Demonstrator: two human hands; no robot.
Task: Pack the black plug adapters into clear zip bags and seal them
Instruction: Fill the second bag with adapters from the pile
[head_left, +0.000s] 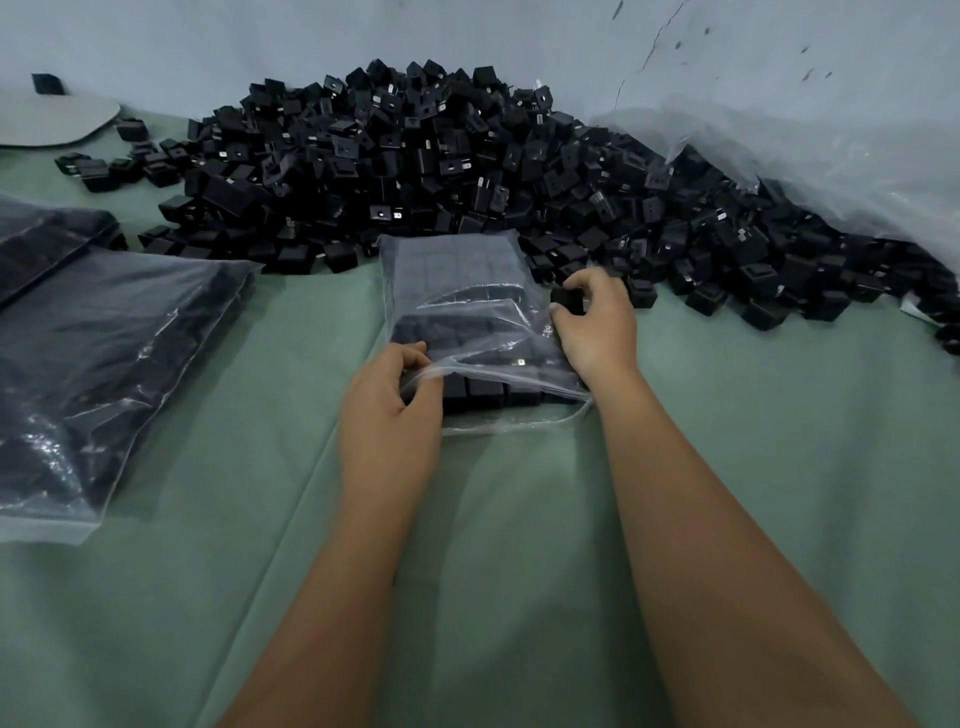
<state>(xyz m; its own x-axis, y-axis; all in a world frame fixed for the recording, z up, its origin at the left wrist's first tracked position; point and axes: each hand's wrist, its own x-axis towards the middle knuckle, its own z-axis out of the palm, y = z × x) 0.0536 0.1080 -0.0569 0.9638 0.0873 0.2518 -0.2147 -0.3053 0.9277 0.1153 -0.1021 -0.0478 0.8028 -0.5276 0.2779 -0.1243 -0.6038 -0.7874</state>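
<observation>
A clear zip bag lies in the middle of the green cloth, its mouth facing me and rows of black plug adapters packed inside. My left hand pinches the upper lip of the bag's mouth at its left corner and holds it lifted. My right hand grips a single black adapter at the bag's right edge, beside the pile. A big heap of loose black adapters rises behind the bag against the wall.
Two filled zip bags lie at the left. A large crumpled clear plastic sheet drapes over the heap's right side. A grey flat board lies at the far left. Green cloth covers the table in front of me.
</observation>
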